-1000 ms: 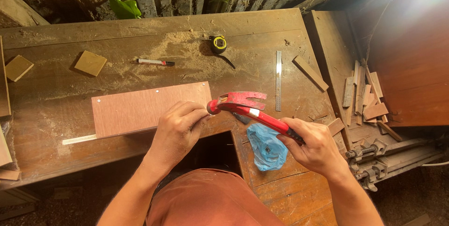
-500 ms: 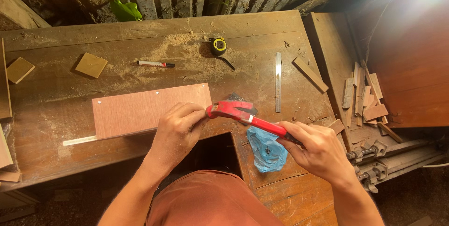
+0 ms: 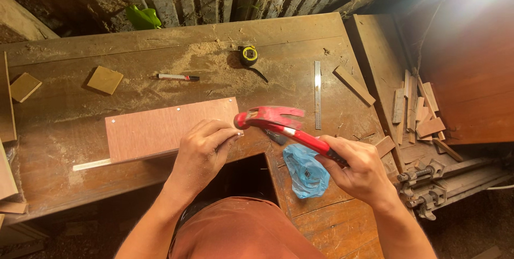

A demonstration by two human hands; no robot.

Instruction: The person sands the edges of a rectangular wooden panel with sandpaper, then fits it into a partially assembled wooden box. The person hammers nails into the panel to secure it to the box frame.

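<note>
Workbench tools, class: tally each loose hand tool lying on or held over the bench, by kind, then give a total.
Red claw hammer, in the right hand: 1
Yellow tape measure: 1
Steel ruler: 1
Marker pen: 1
Total: 4

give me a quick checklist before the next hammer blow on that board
1. Right hand grips the red claw hammer by its handle: ok.
2. Hammer head sits right by the board's corner, over the strike spot: ok.
3. Left hand pinches at the corner of the reddish board, fingers very close to the hammer head: not ok.
4. Nail upright under those fingers: cannot tell, hidden.
5. Board lies flat on the workbench, its near edge at the bench edge: ok.
6. Blue plastic bag lies under the hammer handle, clear of the strike spot: ok.
</note>
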